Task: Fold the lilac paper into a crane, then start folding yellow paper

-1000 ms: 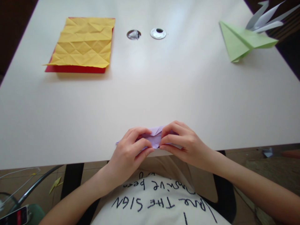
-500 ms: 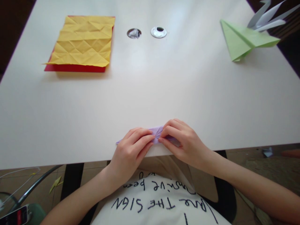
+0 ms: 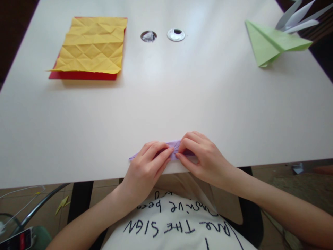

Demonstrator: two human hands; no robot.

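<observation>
Both hands had flattened the folded purple paper (image 3: 173, 146) at the table's (image 3: 166, 104) six o'clock edge; left hand (image 3: 145, 166) and right hand (image 3: 205, 158) pinched it, fingertips meeting, crease pressed.

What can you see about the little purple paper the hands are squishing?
The purple paper is a small, pale lilac folded piece with fine creases, pressed flat at the near edge of the white table. The left hand and right hand cover most of it, fingers pinching its middle; one pointed tip pokes out left.

Lilac folded paper (image 3: 173, 145), creased yellow sheet (image 3: 91, 45) over red sheet (image 3: 82, 75), pale green paper model (image 3: 273, 41), white table (image 3: 166, 104)
</observation>
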